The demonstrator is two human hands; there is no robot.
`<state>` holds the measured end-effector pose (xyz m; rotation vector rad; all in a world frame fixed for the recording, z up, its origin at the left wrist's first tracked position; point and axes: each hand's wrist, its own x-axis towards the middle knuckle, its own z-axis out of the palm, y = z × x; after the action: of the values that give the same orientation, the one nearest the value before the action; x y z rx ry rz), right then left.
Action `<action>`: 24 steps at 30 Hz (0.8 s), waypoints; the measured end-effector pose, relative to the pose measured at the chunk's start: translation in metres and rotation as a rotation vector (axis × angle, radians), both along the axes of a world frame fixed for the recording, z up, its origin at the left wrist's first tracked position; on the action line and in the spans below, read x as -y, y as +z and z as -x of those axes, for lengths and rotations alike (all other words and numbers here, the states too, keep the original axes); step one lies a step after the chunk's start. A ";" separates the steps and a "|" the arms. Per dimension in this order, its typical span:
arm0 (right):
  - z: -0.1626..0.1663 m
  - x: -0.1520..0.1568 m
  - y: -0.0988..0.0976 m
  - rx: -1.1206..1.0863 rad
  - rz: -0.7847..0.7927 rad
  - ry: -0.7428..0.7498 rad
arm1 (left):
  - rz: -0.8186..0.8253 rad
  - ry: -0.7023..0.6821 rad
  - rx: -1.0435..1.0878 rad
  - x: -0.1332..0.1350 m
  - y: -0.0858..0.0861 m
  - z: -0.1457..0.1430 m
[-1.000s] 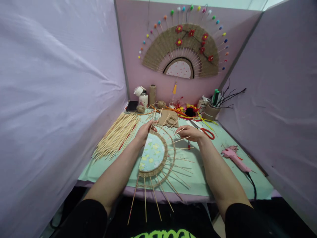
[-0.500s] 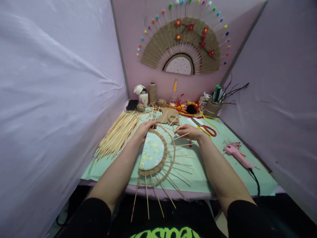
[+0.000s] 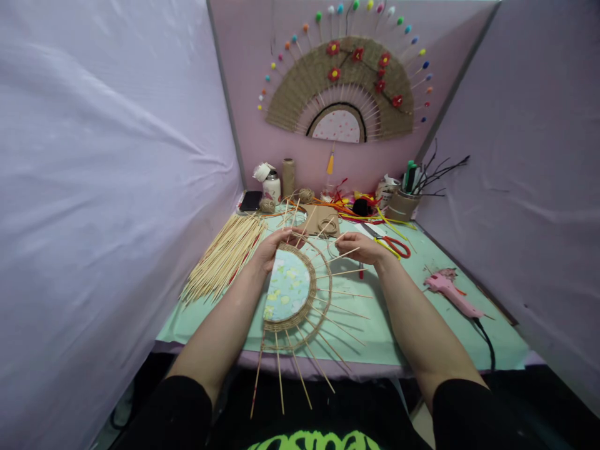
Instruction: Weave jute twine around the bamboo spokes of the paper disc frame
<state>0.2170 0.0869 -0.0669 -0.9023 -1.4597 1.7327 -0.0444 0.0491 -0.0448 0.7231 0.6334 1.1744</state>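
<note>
A half-round fan frame (image 3: 313, 294) of woven twine and thin sticks tilts over the table, its sticks spreading to the right and toward me. Its flat centre (image 3: 288, 284) is covered in pale blue cloth with a yellow-green pattern. My left hand (image 3: 274, 247) grips the frame at its upper left end, fingers partly hidden behind it. On the upper right, my right hand (image 3: 360, 248) is closed in a pinch beside the stick tips, on what looks like a thin strand of twine. A coil of twine (image 3: 327, 225) lies beyond the frame.
Loose sticks (image 3: 225, 259) lie in a pile at left. Scissors (image 3: 396, 247) and a pink glue gun (image 3: 452, 294) with a black cord are on the right. Behind stand a bottle (image 3: 271, 186), a twine spool (image 3: 289, 178) and a pot of twigs (image 3: 403, 205). A finished fan (image 3: 300, 84) hangs above.
My right hand has shifted very slightly, still pinched near the stick tips. The left hand keeps its hold on the fan frame, which has hardly moved. The camera view has shifted a little.
</note>
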 end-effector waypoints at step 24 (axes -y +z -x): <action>0.020 -0.019 0.016 -0.300 0.016 -0.384 | 0.107 -0.030 -0.082 0.000 -0.003 -0.005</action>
<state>0.1967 0.1059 -0.0509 -0.8262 -1.0045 1.5150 -0.0392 0.0490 -0.0481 0.6902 0.7456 1.0796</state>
